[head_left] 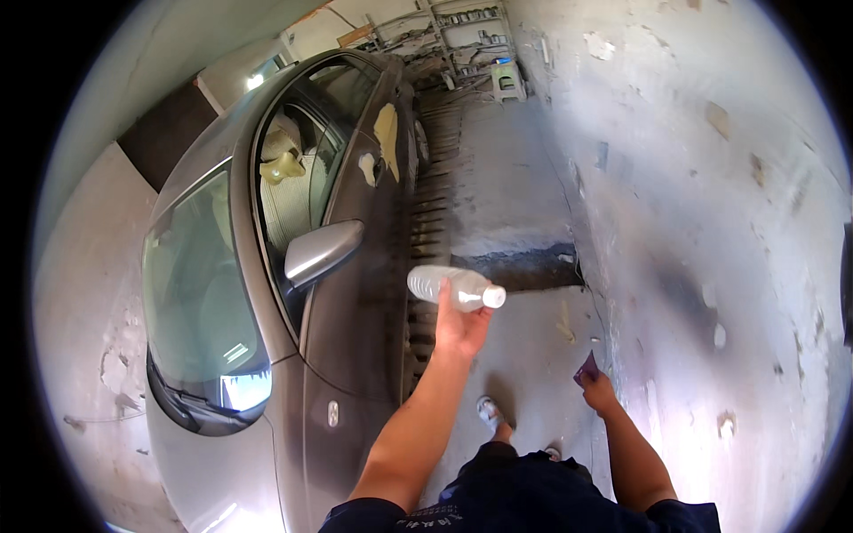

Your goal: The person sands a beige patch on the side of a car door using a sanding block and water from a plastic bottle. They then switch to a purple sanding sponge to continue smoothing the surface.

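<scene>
My left hand is closed around a clear plastic bottle with a white cap. The bottle is tilted on its side, its cap toward the right, in front of the car's flank. Lower on the right, my right hand grips a small folded piece of maroon sandpaper close to the wall. To my left stands a brown-grey car. Yellowish filler patches mark its side behind the open front window, with a pale patch beside them.
The side mirror juts out left of the bottle. A floor grate runs along the car. Ahead, a step edge crosses the concrete walkway. A stained wall bounds the right. A green stool and cluttered shelves stand far back.
</scene>
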`<state>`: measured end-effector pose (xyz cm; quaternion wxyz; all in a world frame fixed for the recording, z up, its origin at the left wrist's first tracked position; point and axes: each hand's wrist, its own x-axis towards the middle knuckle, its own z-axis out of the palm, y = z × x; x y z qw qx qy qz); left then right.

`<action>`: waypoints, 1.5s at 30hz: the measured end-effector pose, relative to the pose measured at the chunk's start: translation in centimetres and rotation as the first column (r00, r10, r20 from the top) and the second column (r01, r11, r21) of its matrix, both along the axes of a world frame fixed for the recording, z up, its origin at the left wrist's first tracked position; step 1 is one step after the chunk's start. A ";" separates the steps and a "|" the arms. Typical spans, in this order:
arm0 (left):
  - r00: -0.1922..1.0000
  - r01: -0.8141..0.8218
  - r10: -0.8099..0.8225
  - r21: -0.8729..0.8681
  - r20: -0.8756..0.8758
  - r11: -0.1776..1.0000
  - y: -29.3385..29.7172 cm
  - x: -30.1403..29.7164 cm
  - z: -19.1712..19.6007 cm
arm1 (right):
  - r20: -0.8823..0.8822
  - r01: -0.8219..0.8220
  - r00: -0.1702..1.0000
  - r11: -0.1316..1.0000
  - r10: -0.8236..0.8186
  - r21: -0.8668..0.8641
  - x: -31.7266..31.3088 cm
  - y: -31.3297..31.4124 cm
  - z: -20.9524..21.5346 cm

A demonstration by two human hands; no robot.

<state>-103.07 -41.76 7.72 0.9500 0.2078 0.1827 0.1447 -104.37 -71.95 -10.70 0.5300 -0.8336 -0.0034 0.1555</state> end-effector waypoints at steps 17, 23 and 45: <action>0.971 -0.200 0.025 0.756 0.236 0.623 33.8 33.3 8.1 | 0.166 -0.229 0.960 0.973 0.224 0.010 31.0 34.3 -2.0; 0.987 -0.095 0.147 0.967 0.061 0.236 49.2 35.8 7.7 | 0.102 -0.365 0.928 0.928 0.357 0.074 39.9 52.1 -2.3; 0.856 0.042 0.506 0.960 0.109 -0.278 75.5 33.3 3.5 | 0.327 -0.476 0.862 0.841 0.388 0.257 49.3 87.0 -1.5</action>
